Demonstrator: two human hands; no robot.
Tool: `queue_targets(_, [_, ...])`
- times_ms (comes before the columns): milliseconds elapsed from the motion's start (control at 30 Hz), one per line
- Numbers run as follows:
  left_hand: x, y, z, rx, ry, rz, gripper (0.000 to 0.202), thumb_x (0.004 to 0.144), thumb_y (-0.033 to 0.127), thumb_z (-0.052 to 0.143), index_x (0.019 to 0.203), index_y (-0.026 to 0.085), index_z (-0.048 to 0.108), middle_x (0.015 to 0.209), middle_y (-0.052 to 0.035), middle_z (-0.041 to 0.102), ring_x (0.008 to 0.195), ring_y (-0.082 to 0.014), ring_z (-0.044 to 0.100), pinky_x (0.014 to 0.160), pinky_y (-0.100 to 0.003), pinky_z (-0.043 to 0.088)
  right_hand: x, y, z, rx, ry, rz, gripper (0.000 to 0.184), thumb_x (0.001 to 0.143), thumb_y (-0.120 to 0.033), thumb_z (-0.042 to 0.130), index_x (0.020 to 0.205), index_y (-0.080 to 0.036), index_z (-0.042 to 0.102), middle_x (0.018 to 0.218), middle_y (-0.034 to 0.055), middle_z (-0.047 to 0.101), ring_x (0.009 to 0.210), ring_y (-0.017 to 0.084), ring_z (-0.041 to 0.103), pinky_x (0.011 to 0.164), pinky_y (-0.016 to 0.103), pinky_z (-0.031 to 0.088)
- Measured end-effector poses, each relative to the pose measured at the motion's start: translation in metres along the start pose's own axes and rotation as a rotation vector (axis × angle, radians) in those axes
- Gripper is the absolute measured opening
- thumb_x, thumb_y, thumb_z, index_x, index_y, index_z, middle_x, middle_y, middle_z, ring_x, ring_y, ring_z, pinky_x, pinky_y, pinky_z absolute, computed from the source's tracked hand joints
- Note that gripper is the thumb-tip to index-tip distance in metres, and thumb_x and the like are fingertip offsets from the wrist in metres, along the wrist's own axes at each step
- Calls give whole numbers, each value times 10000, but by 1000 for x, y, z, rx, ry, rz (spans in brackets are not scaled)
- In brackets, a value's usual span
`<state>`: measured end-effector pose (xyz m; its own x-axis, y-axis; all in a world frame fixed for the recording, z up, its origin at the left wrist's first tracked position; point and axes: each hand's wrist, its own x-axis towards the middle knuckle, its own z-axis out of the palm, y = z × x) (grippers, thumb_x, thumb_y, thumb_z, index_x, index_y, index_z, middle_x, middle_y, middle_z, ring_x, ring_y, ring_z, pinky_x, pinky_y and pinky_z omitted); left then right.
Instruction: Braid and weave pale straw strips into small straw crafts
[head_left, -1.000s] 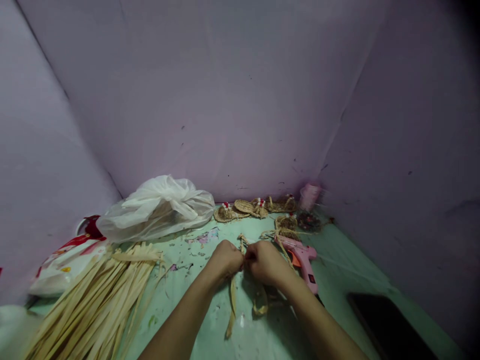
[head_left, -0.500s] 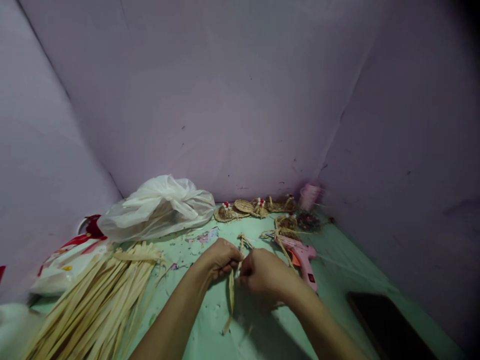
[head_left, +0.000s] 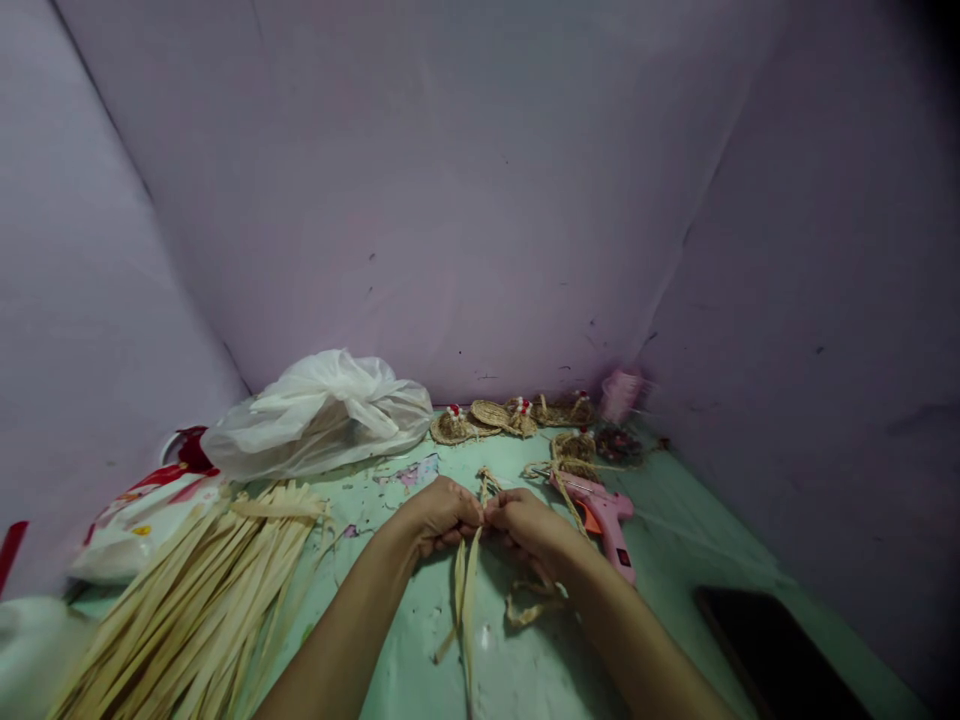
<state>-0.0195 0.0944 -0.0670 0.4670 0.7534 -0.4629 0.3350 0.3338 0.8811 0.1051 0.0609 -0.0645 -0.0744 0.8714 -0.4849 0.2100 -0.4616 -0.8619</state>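
My left hand (head_left: 439, 513) and my right hand (head_left: 527, 522) meet at the middle of the green table (head_left: 675, 545). Both are closed in a pinch on a braid of pale straw strips (head_left: 485, 486). The braided end sticks up beyond my fingers. Loose strip ends (head_left: 465, 610) hang down from my hands toward me, and one curls on the table (head_left: 534, 607) under my right wrist.
A large pile of flat straw strips (head_left: 195, 600) lies at the left. Behind it are a white plastic bag (head_left: 322, 412) and a red-and-white bag (head_left: 142, 510). Small woven straw hats (head_left: 487, 418) line the back wall. A pink glue gun (head_left: 604, 520) lies right of my hands; a dark phone (head_left: 772, 650) sits at the lower right.
My hands parted slightly and then came back together on the braid. The hanging strips shifted and now lie straighter toward me.
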Motion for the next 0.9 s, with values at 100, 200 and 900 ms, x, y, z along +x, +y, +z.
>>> queue_targets(100, [-4, 6, 1, 158, 45, -16, 77, 475, 137, 447, 485, 137, 523, 322, 50, 375, 257, -53, 245, 292, -182, 144, 2, 3, -5, -33, 10, -28, 154, 588, -110, 474, 448, -149, 425, 313, -84, 299, 272, 18, 186, 313, 171, 97])
queue_targets(200, [-11, 15, 2, 361, 135, -42, 89, 498, 132, 449, 445, 136, 520, 330, 29, 401, 292, -59, 273, 328, -193, 203, 5, 6, -9, 13, -6, -43, 180, 573, -131, 497, 424, -158, 401, 296, -91, 271, 268, 19, 180, 311, 179, 81])
queue_targets(900, [-18, 31, 6, -60, 240, -139, 119, 670, 93, 436, 705, 84, 549, 479, -1, 519, 311, -67, 407, 312, -172, 264, 9, 14, -12, 217, -135, -29, 64, 586, -135, 477, 523, -152, 472, 365, -52, 420, 316, 57, 334, 347, 178, 237])
